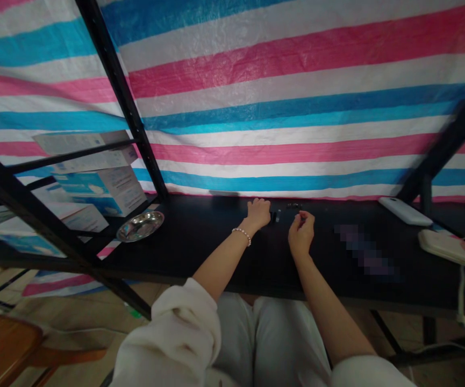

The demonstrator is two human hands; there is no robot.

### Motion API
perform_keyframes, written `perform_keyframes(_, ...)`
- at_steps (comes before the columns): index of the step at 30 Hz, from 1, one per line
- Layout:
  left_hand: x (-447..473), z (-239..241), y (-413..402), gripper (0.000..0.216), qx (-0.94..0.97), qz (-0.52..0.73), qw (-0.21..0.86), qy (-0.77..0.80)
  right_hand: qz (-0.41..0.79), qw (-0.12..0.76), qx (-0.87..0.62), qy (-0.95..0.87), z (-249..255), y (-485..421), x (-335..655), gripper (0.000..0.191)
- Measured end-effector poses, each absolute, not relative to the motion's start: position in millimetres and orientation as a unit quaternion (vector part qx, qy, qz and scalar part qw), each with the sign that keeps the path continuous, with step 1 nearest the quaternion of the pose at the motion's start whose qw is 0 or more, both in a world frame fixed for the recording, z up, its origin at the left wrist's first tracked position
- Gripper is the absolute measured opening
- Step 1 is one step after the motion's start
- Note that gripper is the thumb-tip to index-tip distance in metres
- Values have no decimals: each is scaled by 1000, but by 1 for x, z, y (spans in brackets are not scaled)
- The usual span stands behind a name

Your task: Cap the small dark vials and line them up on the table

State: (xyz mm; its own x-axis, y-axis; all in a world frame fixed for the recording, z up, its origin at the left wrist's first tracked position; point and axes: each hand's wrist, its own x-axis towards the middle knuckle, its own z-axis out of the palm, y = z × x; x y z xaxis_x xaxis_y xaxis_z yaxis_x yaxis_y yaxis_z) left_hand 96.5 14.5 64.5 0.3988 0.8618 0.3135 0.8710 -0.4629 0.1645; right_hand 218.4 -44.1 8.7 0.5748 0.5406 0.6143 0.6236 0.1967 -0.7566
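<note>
My left hand, with a beaded bracelet at its wrist, rests low over the black table with its fingers curled closed. Whatever lies inside them is hidden. Just to its right are small dark and clear pieces, too small to name. My right hand is raised a little further right, thumb and fingers drawn together in a pinch; I cannot make out what is in it. Between and beyond the hands lie several tiny dark bits.
A shiny metal dish stands on the left, beside a black rack post and stacked boxes. At right are a blurred-out patch, a white case-like object and a cream one near a cable. Striped sheeting hangs behind.
</note>
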Motion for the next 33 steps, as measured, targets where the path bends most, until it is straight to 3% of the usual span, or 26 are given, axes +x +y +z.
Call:
perform_keyframes(6, 111, 63, 29, 21, -845, -101, 44, -524, -41, 607, -628, -485, 7, -44, 217, 30)
perform_keyframes(16, 124, 44, 46, 6, -817, -242, -39, -521, -29, 614, -609, -501, 5, -43, 216, 30)
perform_keyframes(24, 115, 55, 44, 7, -824, -234, 15, -516, -30, 614, -605, -507, 5, -43, 215, 29)
perform_keyframes(33, 72, 85, -4, 13, -716, -521, -35, -464, -16, 632, -596, -495, 4, -43, 215, 29)
